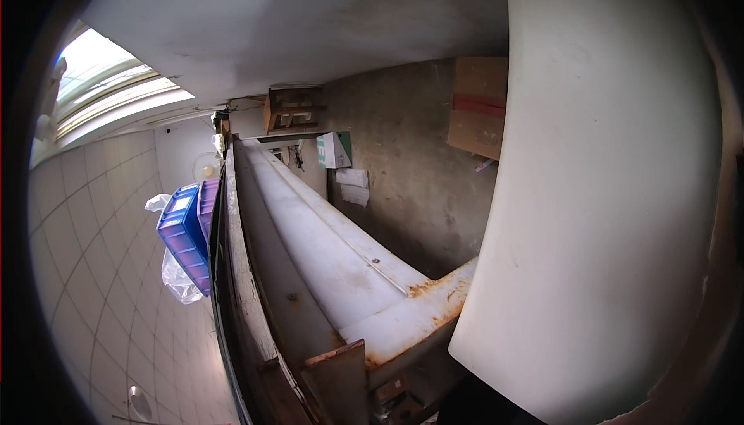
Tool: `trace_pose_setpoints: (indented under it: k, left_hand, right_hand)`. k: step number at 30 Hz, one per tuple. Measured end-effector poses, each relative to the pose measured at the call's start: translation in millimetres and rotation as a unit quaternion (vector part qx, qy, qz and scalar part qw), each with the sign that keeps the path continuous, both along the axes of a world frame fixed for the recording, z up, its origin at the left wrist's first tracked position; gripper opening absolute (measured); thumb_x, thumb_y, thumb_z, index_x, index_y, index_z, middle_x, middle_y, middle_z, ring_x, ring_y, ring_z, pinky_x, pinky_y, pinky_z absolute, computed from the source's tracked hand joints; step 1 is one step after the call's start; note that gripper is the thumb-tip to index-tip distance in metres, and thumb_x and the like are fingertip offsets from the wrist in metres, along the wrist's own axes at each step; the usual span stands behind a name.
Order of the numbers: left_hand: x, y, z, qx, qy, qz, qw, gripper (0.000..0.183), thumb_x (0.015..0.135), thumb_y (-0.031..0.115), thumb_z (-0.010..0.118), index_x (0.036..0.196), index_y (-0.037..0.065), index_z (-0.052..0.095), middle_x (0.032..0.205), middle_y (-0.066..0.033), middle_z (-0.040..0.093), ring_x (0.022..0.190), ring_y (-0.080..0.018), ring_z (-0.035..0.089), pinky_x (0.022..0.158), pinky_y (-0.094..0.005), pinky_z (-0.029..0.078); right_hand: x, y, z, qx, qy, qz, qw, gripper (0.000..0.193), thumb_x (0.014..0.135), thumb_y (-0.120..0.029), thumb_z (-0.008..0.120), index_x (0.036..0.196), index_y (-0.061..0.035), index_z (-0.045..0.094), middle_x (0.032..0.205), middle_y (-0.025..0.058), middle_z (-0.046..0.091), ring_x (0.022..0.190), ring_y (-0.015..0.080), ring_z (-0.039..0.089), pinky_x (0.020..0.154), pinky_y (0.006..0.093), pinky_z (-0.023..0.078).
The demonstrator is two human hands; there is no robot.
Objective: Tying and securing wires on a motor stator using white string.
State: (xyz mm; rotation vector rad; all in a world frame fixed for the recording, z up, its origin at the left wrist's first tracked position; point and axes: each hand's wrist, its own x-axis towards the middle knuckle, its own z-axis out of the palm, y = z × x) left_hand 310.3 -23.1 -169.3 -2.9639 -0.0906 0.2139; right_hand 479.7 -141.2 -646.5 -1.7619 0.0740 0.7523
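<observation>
Neither my left hand nor my right hand shows in the head view. A large, smooth off-white panel (593,185) fills the right side, with its lower corner close by. Beside it runs a long white metal beam (310,212), rusty at its near end. A brown rust-edged plate (338,375) stands at the beam's lower end. What lies in the dark gap under the panel is too dim to tell.
Blue and purple plastic crates (184,231) with clear plastic wrap stand at the left, by a tiled surface (101,247). A cardboard box (478,107), a white-and-green box (332,151) and a wooden stool-like frame (293,107) lie farther off. A bright window (116,88) is at upper left.
</observation>
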Motion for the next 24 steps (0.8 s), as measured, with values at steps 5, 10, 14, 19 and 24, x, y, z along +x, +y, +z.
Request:
trace_pose_setpoints:
  k: [5,10,14,19,24]
  left_hand:
    - [-4,-6,3,-0.036,0.025,0.017,0.999,0.095,0.074,0.033,0.074,0.148,0.008,0.021,0.145,-0.0278,0.028,0.132,-0.0516,0.030,0.106,-0.0652,0.023]
    - [-30,-41,31,-0.067,0.014,0.049,0.996,0.094,0.073,0.033,0.074,0.148,0.008,0.022,0.145,-0.0276,0.029,0.131,-0.0517,0.030,0.106,-0.0653,0.023]
    - [-66,-98,65,-0.087,-0.017,0.112,0.990,0.094,0.073,0.033,0.074,0.148,0.008,0.022,0.144,-0.0275,0.029,0.131,-0.0518,0.031,0.106,-0.0654,0.023]
    - [-32,-105,64,-0.059,-0.056,0.093,0.992,0.064,0.065,0.026,0.073,0.124,0.009,0.052,0.129,-0.0247,0.046,0.120,-0.0431,0.045,0.100,-0.0624,0.031]
    - [-44,-102,70,-0.048,-0.072,0.080,0.993,0.070,0.070,0.023,0.072,0.133,0.010,0.044,0.137,-0.0222,0.041,0.124,-0.0391,0.044,0.106,-0.0575,0.028]
  right_hand:
    - [-32,-33,10,-0.015,0.002,0.004,1.000,0.046,0.093,-0.038,0.048,0.118,-0.0017,0.061,0.115,0.0270,0.060,0.109,0.0409,0.057,0.092,0.0424,0.047]
    - [-55,-88,54,-0.022,-0.032,0.025,0.999,0.047,0.094,-0.039,0.046,0.118,-0.0017,0.061,0.117,0.0270,0.060,0.110,0.0406,0.057,0.093,0.0422,0.047]
    - [-73,-140,98,-0.019,-0.077,0.081,0.993,0.047,0.095,-0.039,0.045,0.119,-0.0017,0.061,0.118,0.0269,0.060,0.110,0.0404,0.057,0.094,0.0420,0.047]
    - [-105,-241,115,-0.240,-0.201,0.286,0.906,0.029,0.091,-0.023,0.053,0.108,-0.0028,0.065,0.103,0.0212,0.067,0.095,0.0393,0.063,0.082,0.0420,0.051]
    - [-119,-284,287,-0.057,-0.128,0.232,0.963,0.015,0.080,-0.014,0.064,0.091,-0.0040,0.068,0.084,0.0156,0.066,0.081,0.0313,0.065,0.075,0.0386,0.050]
